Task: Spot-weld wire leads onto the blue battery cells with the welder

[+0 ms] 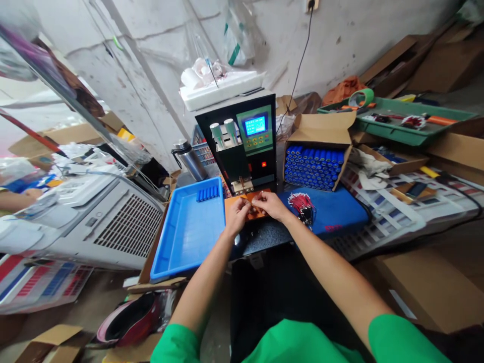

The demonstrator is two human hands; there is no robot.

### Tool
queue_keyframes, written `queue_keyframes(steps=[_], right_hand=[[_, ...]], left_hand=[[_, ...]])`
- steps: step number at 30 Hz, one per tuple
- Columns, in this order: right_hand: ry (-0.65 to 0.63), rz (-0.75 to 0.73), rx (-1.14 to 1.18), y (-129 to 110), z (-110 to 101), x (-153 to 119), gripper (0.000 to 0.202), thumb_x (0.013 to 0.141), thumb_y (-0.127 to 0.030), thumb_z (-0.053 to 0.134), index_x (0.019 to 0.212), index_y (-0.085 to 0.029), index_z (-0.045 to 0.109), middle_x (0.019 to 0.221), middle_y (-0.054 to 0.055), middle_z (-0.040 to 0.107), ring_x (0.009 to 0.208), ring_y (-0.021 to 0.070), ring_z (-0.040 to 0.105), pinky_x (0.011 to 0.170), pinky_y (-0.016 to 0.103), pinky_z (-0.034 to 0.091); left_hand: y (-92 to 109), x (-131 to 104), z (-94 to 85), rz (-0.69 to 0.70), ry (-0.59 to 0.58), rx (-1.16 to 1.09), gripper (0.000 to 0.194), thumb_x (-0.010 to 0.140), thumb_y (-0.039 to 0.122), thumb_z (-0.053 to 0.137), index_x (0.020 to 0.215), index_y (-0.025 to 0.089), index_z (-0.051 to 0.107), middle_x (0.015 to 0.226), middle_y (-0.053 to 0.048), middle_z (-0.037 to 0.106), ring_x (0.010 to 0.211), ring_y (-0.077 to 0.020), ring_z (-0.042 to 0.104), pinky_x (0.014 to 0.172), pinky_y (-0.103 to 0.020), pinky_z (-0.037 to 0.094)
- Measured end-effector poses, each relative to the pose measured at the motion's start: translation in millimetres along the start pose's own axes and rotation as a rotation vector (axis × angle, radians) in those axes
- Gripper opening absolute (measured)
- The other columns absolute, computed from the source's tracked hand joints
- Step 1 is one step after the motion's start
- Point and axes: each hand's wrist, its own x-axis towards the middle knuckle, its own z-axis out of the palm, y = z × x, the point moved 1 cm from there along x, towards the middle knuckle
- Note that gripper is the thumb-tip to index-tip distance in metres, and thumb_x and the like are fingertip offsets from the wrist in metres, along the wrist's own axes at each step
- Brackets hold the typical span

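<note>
My left hand (237, 214) and my right hand (269, 204) are close together over an orange plate (231, 202) at the foot of a black machine (245, 166) with a lit blue display. Fingers on both hands are pinched together; whatever they hold is too small and hidden to name. Just above them are the machine's metal tips. To the left, a blue tray (189, 237) holds a row of blue cylinders (207, 194). Right of my right hand, a bundle of red and black wires (302, 205) lies on a blue mat (336, 214).
An open carton (325, 128) packed with blue cylinders stands behind the mat. A steel flask (190, 160) is behind the tray. At the right sits a green tray (401, 126) with tape and wires. Another person's arm (18, 199) shows at the far left.
</note>
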Motion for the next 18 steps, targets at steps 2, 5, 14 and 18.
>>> queue_keyframes(steps=[2, 5, 14, 18], right_hand=[[0.008, -0.004, -0.023, 1.2, 2.3, 0.1, 0.038, 0.066, -0.053, 0.076, 0.071, -0.018, 0.061, 0.051, -0.004, 0.055, 0.043, 0.0104, 0.045, 0.042, 0.023, 0.034], [0.064, -0.009, -0.038, 4.4, 4.1, 0.2, 0.039, 0.065, -0.055, 0.076, 0.068, -0.019, 0.061, 0.048, -0.004, 0.052, 0.042, 0.0113, 0.044, 0.041, 0.023, 0.033], [0.196, 0.034, 0.001, 15.3, -0.7, -2.5, 0.046, 0.063, -0.060, 0.075, 0.071, -0.017, 0.061, 0.053, -0.002, 0.055, 0.043, 0.0113, 0.046, 0.042, 0.024, 0.037], [0.181, 0.036, -0.016, 15.2, 0.9, -2.8, 0.046, 0.065, -0.061, 0.073, 0.071, -0.017, 0.062, 0.054, -0.001, 0.055, 0.045, 0.0120, 0.047, 0.043, 0.025, 0.039]], left_hand=[[-0.1, -0.7, 1.4, 0.003, 0.017, 0.011, 0.031, 0.080, 0.050, 0.060, 0.076, 0.020, 0.052, 0.070, -0.002, 0.065, 0.067, -0.0161, 0.063, 0.068, -0.030, 0.051], [-0.6, -3.7, 2.8, 0.027, 0.067, -0.002, 0.031, 0.079, 0.049, 0.063, 0.075, 0.020, 0.053, 0.070, -0.002, 0.066, 0.067, -0.0151, 0.062, 0.067, -0.030, 0.052], [-16.7, 15.3, -91.3, -0.128, 0.519, 0.053, 0.018, 0.079, 0.033, 0.058, 0.087, 0.016, 0.061, 0.083, -0.006, 0.070, 0.065, -0.0133, 0.061, 0.058, -0.025, 0.047], [-32.3, 44.9, -161.4, -0.287, 0.650, 0.543, 0.023, 0.079, 0.027, 0.063, 0.098, 0.014, 0.064, 0.097, -0.012, 0.072, 0.090, -0.0223, 0.068, 0.080, -0.033, 0.053]])
